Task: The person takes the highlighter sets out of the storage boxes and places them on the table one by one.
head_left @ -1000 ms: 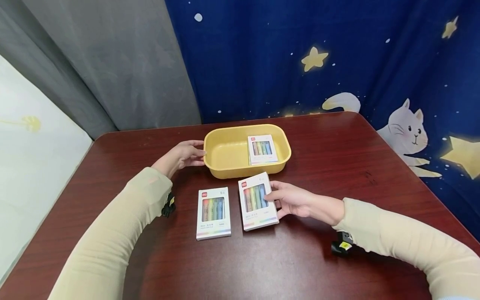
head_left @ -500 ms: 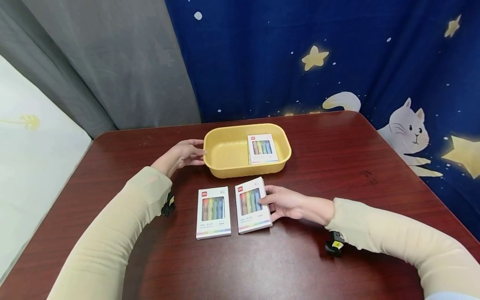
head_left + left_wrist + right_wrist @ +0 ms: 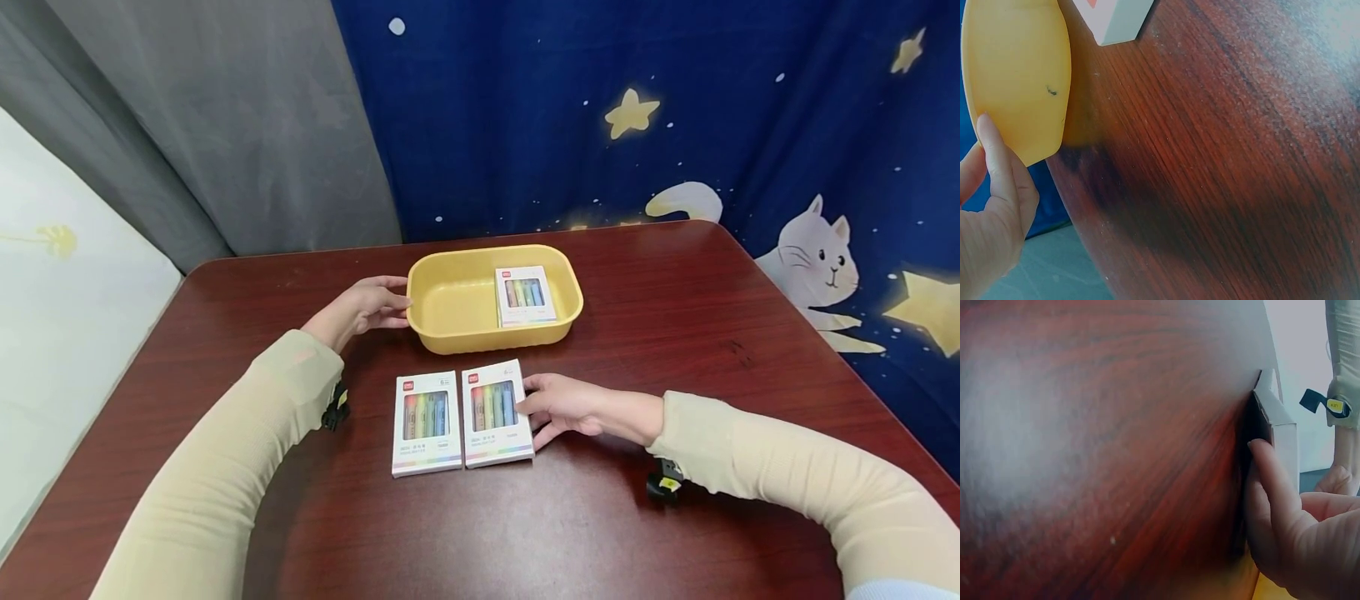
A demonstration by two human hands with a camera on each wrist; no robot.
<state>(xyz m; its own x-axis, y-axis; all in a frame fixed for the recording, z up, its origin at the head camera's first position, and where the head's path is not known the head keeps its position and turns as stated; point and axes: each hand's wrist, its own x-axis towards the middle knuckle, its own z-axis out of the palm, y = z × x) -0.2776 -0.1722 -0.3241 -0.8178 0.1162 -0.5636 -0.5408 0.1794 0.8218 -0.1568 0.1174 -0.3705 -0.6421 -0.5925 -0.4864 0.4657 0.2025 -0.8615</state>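
In the head view, a yellow plastic basket stands toward the back of the table, with one white box of highlighters lying at its right end. My left hand pinches the basket's left end, the thumb over the rim, as the left wrist view also shows. In front of the basket lies a second highlighter box. Right beside it is a third highlighter box, held at its right edge by my right hand. The right wrist view shows dark shadow beneath this box, with fingers curled at its edge.
The dark red wooden table extends around the basket and boxes. Behind it hang a grey curtain and a blue star-patterned curtain. A white panel borders the left side.
My right hand has moved left and slightly down with its highlighter box, which is now straighter and next to the second box. The left hand and basket have stayed in place.
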